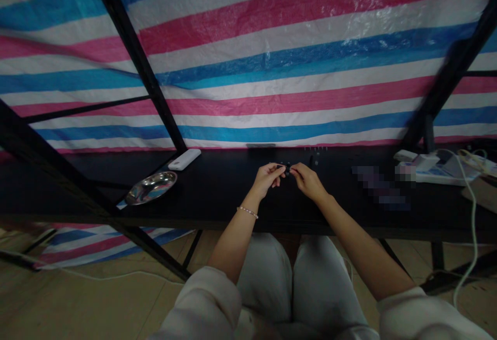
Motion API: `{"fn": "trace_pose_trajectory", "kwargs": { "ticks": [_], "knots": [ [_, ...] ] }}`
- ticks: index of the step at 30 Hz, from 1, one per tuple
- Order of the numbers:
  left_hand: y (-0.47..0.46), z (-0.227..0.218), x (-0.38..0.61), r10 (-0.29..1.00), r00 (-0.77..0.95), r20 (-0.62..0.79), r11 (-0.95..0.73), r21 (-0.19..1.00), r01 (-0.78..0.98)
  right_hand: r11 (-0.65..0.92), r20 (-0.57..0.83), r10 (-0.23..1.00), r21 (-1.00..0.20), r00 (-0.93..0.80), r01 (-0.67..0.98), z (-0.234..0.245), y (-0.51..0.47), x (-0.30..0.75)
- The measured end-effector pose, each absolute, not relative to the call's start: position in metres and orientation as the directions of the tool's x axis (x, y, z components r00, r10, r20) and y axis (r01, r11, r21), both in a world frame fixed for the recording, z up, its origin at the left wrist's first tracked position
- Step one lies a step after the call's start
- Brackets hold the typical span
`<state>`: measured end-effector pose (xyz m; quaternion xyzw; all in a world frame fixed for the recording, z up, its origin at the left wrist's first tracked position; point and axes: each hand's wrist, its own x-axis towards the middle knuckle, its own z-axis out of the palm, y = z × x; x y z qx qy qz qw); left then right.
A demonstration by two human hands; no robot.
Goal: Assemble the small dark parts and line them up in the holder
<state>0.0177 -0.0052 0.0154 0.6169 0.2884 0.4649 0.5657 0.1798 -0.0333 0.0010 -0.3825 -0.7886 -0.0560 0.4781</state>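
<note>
Above the black table (217,190), my left hand (268,177) and my right hand (308,179) meet, fingertips close together. Between them is a small dark piece (288,169), too small to name. Both hands are closed in a pinch on it, the left from one side and the right from the other. Just beyond my right hand lie a short black rod-like piece (311,160) and a few tiny grey bits (316,163). A row of tiny thin pieces (316,148) sits near the table's back edge.
At left are a shiny metal dish (151,188) and a white oblong device (185,159). To the right are a blurred-out flat object (380,187) and a white power strip (430,174) with cables. Black frame posts (135,55) and a striped sheet (272,71) stand behind.
</note>
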Motion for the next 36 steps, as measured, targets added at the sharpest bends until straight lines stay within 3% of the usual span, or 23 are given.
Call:
{"fn": "trace_pose_trajectory", "kwargs": {
  "ticks": [9, 18, 36],
  "knots": [
    [-0.0058, 0.0150, 0.0172, 0.882, 0.422, 0.209, -0.162, 0.976, -0.144, 0.691, 0.793, 0.530, -0.197, -0.302, 0.695, 0.0048, -0.0365, 0.1808],
    [-0.0068, 0.0146, 0.0149, 0.838, 0.510, 0.195, -0.139, 0.980, -0.145, 0.633, 0.731, 0.636, -0.309, -0.249, 0.710, 0.0049, -0.0401, 0.1817],
    [-0.0065, 0.0144, 0.0141, 0.854, 0.491, 0.175, -0.175, 0.983, -0.047, 0.698, 0.784, 0.568, -0.298, -0.250, 0.652, 0.0091, -0.0416, 0.1779]
  ]
}}
